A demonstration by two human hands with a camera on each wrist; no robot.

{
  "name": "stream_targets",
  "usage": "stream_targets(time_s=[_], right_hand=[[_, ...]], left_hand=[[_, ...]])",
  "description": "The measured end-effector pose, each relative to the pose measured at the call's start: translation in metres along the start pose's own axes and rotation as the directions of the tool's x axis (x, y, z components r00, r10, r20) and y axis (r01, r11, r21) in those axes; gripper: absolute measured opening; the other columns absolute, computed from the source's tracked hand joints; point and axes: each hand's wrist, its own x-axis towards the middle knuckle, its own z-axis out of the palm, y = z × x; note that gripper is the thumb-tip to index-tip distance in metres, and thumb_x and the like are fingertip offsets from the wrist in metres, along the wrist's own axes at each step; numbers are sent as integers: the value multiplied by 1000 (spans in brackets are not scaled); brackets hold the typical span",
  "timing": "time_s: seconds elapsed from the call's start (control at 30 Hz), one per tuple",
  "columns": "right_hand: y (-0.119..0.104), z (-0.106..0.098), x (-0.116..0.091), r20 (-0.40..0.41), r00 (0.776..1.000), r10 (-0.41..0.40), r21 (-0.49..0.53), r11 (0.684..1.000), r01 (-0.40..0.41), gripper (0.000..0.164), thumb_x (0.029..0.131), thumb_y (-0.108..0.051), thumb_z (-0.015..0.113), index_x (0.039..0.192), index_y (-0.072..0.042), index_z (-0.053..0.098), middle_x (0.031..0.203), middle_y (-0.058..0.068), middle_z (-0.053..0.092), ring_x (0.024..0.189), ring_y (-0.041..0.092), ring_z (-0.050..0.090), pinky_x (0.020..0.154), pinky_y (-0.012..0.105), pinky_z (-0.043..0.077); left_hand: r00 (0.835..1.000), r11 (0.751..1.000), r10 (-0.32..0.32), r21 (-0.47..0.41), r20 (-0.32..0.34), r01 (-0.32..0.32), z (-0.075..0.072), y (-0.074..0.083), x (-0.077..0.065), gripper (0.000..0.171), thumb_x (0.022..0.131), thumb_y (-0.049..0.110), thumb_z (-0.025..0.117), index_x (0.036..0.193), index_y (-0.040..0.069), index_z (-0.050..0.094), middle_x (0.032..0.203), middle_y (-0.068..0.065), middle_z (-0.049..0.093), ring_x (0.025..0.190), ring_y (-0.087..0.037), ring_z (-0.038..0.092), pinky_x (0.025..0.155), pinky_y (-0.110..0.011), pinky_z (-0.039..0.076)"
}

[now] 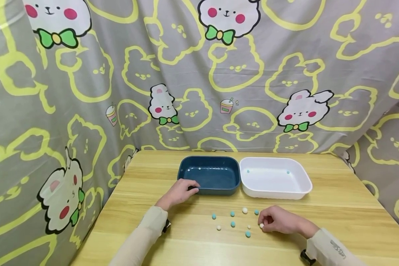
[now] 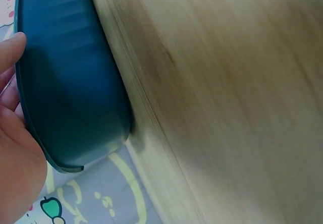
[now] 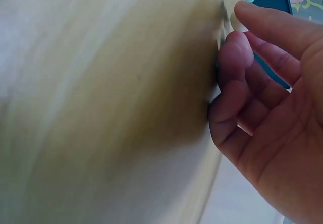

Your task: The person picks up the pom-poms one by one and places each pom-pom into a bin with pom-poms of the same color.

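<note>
My right hand (image 1: 279,220) pinches a small white ball (image 1: 261,225) just above or on the table; the ball (image 3: 236,22) shows partly behind the thumb in the right wrist view. Beside it lie several loose balls, among them a teal ball (image 1: 256,212), a larger white ball (image 1: 244,210) and a tiny white one (image 1: 249,227). At the front left of the dark blue tray (image 1: 219,191), my left hand (image 1: 180,192) holds the rim, thumb outside and fingers over the edge. The left wrist view shows the thumb (image 2: 15,50) against the rim.
A white tray (image 1: 279,194) stands right beside the blue one, with teal balls (image 1: 288,172) inside. Small white balls (image 1: 199,169) lie in the blue tray. A patterned curtain (image 1: 193,74) hangs behind and left of the wooden table (image 1: 173,244).
</note>
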Motion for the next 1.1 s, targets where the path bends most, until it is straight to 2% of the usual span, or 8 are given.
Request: stream_targets(time_s=[0.23, 0.6, 0.87, 1.1], right_hand=[[-1, -6, -1, -10, 1000, 27, -9, 1000, -27, 6, 89, -10, 65, 91, -16, 67, 72, -8, 57, 63, 1, 50, 55, 21, 45], [-18, -20, 10, -89, 991, -96, -113, 990, 85, 3, 88, -10, 66, 90, -9, 67, 76, -12, 59, 69, 0, 53, 59, 22, 48], [-25, -29, 24, -136, 988, -75, -139, 989, 56, 6, 88, -15, 67, 90, -8, 68, 76, -12, 59, 68, 1, 52, 61, 22, 47], [-33, -34, 35, -168, 984, -58, -122, 992, 38, 5, 87, -6, 68, 89, -10, 67, 75, -8, 61, 68, 3, 53, 63, 23, 47]], left_hand=[[1000, 1000, -8, 1, -4, 8, 1, 0, 0, 16, 95, 21, 59, 104, 15, 71, 100, 3, 68, 94, -11, 62, 84, -31, 50], [1000, 1000, 1, -12, -20, -1, 1, 1, -1, 15, 95, 19, 60, 102, 14, 71, 97, 4, 69, 90, -10, 62, 80, -30, 51], [1000, 1000, -2, -15, -20, 2, 0, 2, -2, 15, 94, 19, 60, 102, 13, 72, 97, 3, 69, 90, -10, 62, 80, -29, 51], [1000, 1000, -9, -16, -21, 8, 0, 3, -1, 15, 95, 18, 60, 103, 12, 71, 98, 3, 69, 91, -11, 62, 81, -30, 51]])
